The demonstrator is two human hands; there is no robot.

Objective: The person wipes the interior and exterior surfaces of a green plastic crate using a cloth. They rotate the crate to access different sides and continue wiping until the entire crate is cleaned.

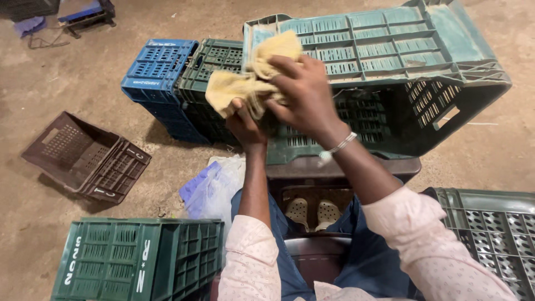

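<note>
A yellow cloth is bunched at the centre of the frame, just above the near edge of a large teal crate that is laid on its side across a dark stool. The cloth is clenched from above by the right hand, while its lower fold is pinched from beneath by the left hand; both grips are closed on the fabric.

Several risks can be judged from this. The crate is only propped on the stool, so it could be tipped or slid off if it is pressed hard on its overhanging right end. The loose cloth could be snagged on the slotted ribs and pulled from the grip. The bracelet on the right wrist could be caught in the same slots.

A blue crate and a dark green crate are stood touching at upper left. A brown crate lies at left, well apart, and a green crate at lower left. Sandals are seen beneath the stool.
</note>
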